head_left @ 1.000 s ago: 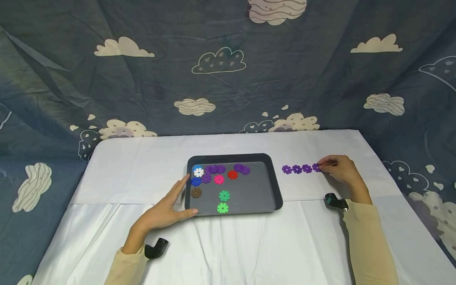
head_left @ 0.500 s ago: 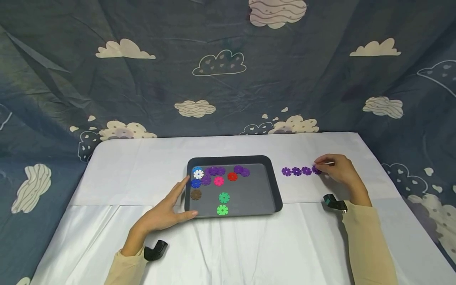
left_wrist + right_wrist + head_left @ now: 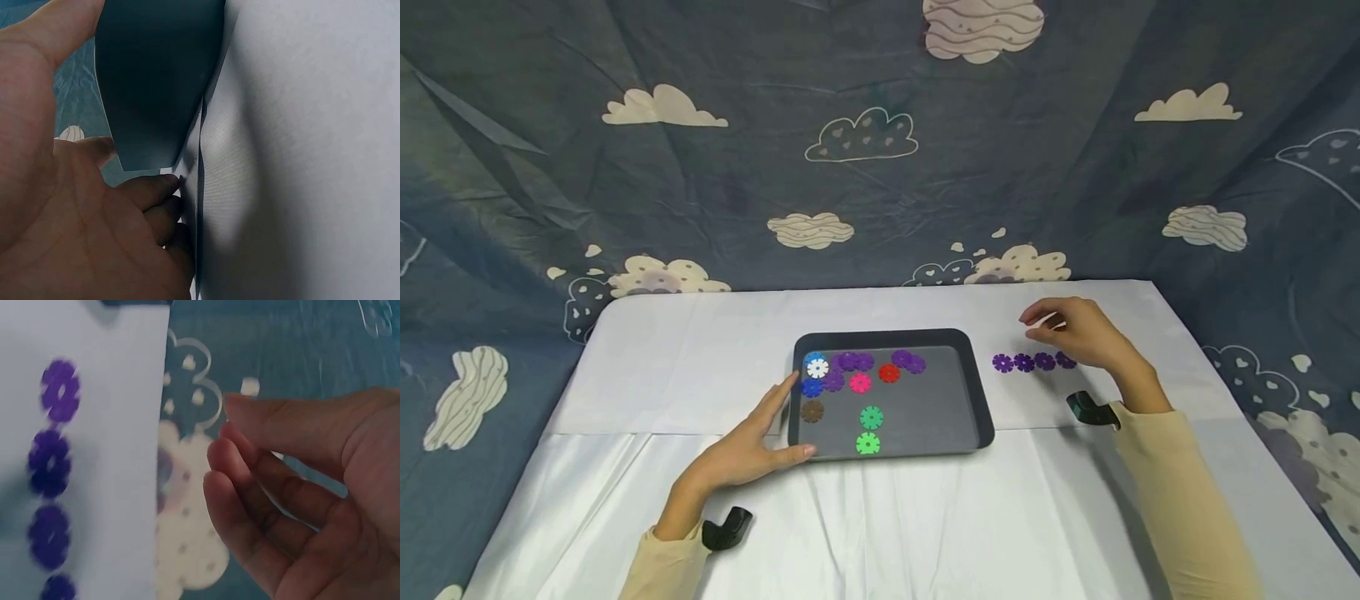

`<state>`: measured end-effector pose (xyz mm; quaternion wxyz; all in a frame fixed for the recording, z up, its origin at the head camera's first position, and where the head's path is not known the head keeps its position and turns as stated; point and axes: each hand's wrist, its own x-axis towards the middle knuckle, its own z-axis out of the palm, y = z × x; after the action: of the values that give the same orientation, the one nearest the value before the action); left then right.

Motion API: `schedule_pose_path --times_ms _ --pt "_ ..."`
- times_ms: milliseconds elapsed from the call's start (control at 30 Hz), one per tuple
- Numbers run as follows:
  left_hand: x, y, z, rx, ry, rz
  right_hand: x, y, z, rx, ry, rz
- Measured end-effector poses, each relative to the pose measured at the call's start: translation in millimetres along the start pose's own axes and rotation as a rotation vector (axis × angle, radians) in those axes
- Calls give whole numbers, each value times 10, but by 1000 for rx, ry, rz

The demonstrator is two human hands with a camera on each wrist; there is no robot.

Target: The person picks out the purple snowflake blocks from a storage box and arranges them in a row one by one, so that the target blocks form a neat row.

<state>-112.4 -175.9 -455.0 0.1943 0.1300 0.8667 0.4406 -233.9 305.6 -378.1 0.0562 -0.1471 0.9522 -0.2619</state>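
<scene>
A row of several purple notched discs (image 3: pixel 1024 362) lies on the white cloth to the right of the dark grey tray (image 3: pixel 887 337). My right hand (image 3: pixel 1078 333) hovers above that row, fingers loosely bent and nothing between them; the right wrist view shows the bare fingertips (image 3: pixel 219 450) beside the purple discs (image 3: pixel 50 464). At the tray's left end, my left hand (image 3: pixel 737 450) rests with its fingers along the side and the thumb at the near corner. In the left wrist view, the tray's wall (image 3: pixel 162 81) stands between thumb and fingers.
Inside the tray lie more notched discs: purple ones (image 3: pixel 847 361), a white one (image 3: pixel 817 367), a red one (image 3: pixel 889 372), a pink one (image 3: pixel 860 382), a brown one (image 3: pixel 812 411), greens (image 3: pixel 871 417) and blues (image 3: pixel 812 387). A dark cloud-print curtain (image 3: pixel 880 192) hangs behind the table.
My right hand has let go of the rightmost purple disc in the row, lifted, and moved left above the row. My left hand stays at the tray.
</scene>
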Motion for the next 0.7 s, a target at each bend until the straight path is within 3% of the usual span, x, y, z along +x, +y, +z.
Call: schedule_pose_path --times_ms 233,700 --pt "-7 -14 -2 6 10 10 193 -401 71 -33 -71 -213" --pt "16 -38 -4 3 9 17 474 -740 502 95 -328 -329"
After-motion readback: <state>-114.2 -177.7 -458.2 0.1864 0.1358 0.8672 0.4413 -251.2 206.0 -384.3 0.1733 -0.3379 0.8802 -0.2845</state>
